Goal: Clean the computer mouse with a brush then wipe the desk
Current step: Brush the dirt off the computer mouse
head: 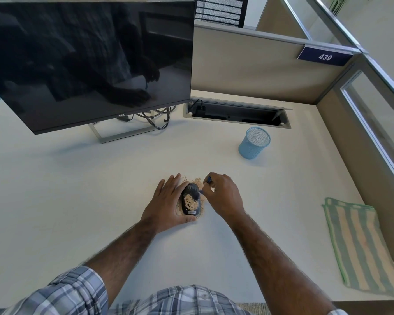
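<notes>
Plaid shirt sleeve (77, 289) at near edge, both forearms bare. Left hand (168, 201) cups the black mouse (190, 200): fingers (171, 185) laid fairly straight along its left flank, thumb curled round its near end, so it is held in place on the white counter (77, 189). Right hand (223, 196) just right of the mouse, fingers curled tight on a small blue-handled brush (208, 179), the brush's lower end touching the mouse's right upper side. Tan crumbs (190, 201) piled on the mouse's back, more scattered on the counter beyond and right of the left fingertips. Pale label at the mouse's near end, too blurred to read for sure. Well right of the right fingers: folded green-and-peach striped cloth (359, 246), flat on the counter by the side partition. Beyond the right fingers: upright blue mesh pen cup (254, 143). Further back, open cable tray (237, 112) sunk in the counter, black cables (157, 119) beside it. Far left of the fingers: dark monitor (89, 60), off, "DELL" on the bottom bezel. Back partition (248, 62) carries a blue plate (325, 56) reading "439".
</notes>
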